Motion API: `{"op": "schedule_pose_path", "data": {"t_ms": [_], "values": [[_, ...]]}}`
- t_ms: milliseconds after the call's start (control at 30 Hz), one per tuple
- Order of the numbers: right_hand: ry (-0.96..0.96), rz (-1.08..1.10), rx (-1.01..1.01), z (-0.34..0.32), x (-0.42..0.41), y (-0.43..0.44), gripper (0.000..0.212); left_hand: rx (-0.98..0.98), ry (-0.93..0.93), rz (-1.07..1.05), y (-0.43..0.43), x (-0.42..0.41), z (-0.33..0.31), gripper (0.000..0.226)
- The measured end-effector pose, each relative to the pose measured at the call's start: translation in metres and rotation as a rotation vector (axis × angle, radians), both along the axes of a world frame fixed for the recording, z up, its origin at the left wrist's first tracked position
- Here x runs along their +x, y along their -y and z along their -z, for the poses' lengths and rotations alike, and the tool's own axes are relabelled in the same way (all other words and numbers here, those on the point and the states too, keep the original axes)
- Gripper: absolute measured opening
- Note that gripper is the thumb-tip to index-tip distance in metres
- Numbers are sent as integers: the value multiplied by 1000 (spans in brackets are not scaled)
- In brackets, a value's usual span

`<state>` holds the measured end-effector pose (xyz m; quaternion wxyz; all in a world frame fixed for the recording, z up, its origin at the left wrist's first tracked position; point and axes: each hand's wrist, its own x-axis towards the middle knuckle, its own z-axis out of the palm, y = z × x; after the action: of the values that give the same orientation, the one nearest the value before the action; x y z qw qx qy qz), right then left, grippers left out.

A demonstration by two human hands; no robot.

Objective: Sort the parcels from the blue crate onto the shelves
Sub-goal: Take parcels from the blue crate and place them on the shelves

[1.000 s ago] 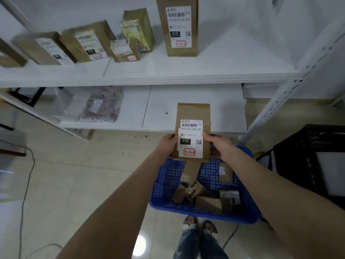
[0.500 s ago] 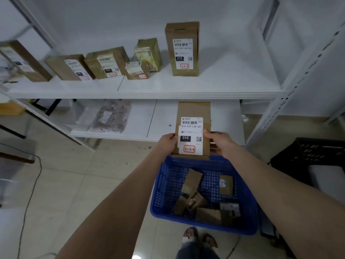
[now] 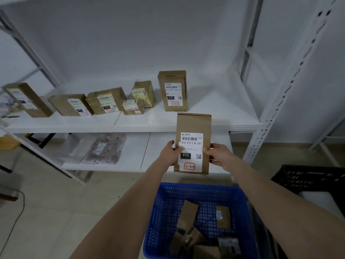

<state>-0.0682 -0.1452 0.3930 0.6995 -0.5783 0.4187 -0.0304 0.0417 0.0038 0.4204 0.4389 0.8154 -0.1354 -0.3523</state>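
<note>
I hold a tall brown cardboard parcel upright in front of the white shelves, its white label facing me with a red-boxed mark at the bottom. My left hand grips its left edge and my right hand grips its right edge. Below my arms stands the blue crate with several small brown parcels inside. The upper shelf carries a row of several labelled parcels, the nearest one a tall box just up and left of the held parcel.
The lower shelf holds a clear plastic bagged parcel on its left part. A white perforated upright stands to the right. A black crate sits on the floor at right. A cable trails across the tiled floor at left.
Both hands have lifted the parcel up away from the crate toward the upper shelf's front edge. My view has tilted up, showing more of the wall and shelf.
</note>
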Motion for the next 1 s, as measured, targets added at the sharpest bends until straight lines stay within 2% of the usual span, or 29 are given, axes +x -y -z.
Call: {"op": "schedule_pose_path", "data": {"t_ms": [200, 367, 467, 567, 733, 800, 867, 933, 1000], "values": [[20, 13, -74, -18, 20, 25, 43, -40, 51, 67, 29, 25, -18, 51], [93, 109, -131, -34, 34, 46, 43, -97, 118, 98, 63, 45, -29, 48], [72, 136, -203, -41, 36, 59, 46, -90, 172, 127, 84, 52, -35, 47], [143, 205, -177, -48, 40, 77, 54, -105, 194, 149, 108, 54, -43, 48], [187, 261, -266, -53, 50, 108, 73, -106, 309, 142, 147, 48, -56, 47], [175, 234, -319, -49, 55, 117, 70, -78, 317, 106, 158, 50, -57, 40], [154, 195, -379, -44, 60, 123, 63, -90, 321, 65, 166, 56, -58, 43], [147, 179, -446, -39, 66, 130, 58, -133, 445, 2, 171, 64, -64, 57], [136, 165, -522, -36, 74, 134, 58, -139, 690, -68, 174, 72, -74, 68]]}}
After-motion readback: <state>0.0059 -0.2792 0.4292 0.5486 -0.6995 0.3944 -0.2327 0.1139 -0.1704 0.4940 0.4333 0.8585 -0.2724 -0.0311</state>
